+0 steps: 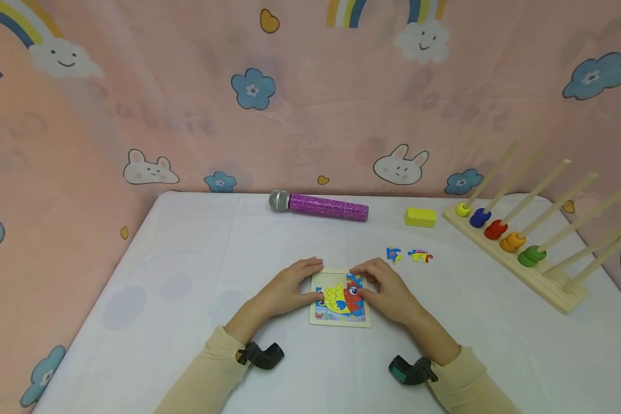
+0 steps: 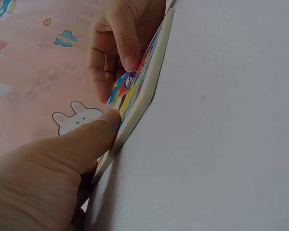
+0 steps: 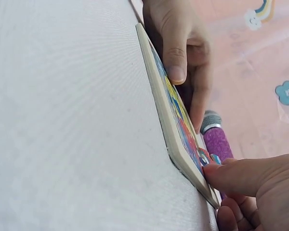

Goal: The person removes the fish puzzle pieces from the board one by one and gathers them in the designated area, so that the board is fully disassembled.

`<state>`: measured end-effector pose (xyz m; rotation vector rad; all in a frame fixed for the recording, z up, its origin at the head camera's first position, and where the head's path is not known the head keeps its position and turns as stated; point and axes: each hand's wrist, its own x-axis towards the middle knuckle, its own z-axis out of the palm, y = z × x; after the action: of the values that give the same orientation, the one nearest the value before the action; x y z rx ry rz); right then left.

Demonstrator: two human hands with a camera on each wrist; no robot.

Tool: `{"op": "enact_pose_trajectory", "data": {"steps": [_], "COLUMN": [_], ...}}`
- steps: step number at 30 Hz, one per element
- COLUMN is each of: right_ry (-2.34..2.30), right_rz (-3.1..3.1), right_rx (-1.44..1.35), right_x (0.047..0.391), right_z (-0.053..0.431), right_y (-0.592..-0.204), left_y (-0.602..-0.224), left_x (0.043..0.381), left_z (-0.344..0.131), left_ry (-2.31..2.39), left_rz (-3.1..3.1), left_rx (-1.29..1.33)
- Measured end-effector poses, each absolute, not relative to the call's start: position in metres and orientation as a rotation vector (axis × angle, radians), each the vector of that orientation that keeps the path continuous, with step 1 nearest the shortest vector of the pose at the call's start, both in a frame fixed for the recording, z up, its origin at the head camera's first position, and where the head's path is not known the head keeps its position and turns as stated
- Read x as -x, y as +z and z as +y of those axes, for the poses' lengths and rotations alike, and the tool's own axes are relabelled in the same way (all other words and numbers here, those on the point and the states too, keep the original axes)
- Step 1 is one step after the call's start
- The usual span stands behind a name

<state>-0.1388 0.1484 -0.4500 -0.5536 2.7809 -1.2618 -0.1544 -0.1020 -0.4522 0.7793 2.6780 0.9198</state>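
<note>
A small wooden jigsaw board [image 1: 340,324] lies on the white table, showing a yellow and red fish, with bare wood along its upper left part. My left hand [image 1: 290,289] grips the board's left side, thumb on the picture and fingers along the outer edge. From the right, my right hand [image 1: 390,292] pinches a blue and red puzzle piece [image 2: 118,89] at the board's upper right. That piece stands tilted up from the board in the left wrist view. Two loose puzzle pieces, one blue [image 1: 394,255] and one multicoloured [image 1: 420,256], lie beyond the right hand.
A purple glitter microphone [image 1: 328,207] lies at the back of the table, with a yellow block [image 1: 420,218] to its right. Along the right side stands a wooden peg rack [image 1: 517,259] with coloured beads and tall rods. A pink patterned cloth [image 1: 310,115] hangs behind.
</note>
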Motion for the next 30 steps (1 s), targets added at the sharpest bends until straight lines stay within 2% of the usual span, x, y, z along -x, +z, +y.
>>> {"op": "enact_pose_trajectory", "data": {"steps": [15, 30], "right_ry": [-1.306, -1.299], "right_rz": [2.791, 2.769], "right_rx": [0.570, 0.315], "right_x": [0.140, 0.147], "right_z": [0.152, 0.193], "right_y": [-0.448, -0.422], "left_y": [-0.455, -0.453], "left_x": [0.154, 0.154], "left_z": [-0.103, -0.103], "left_ry": [0.932, 0.912], "left_rz": [2.692, 2.696], "left_rx": [-0.798, -0.805]}}
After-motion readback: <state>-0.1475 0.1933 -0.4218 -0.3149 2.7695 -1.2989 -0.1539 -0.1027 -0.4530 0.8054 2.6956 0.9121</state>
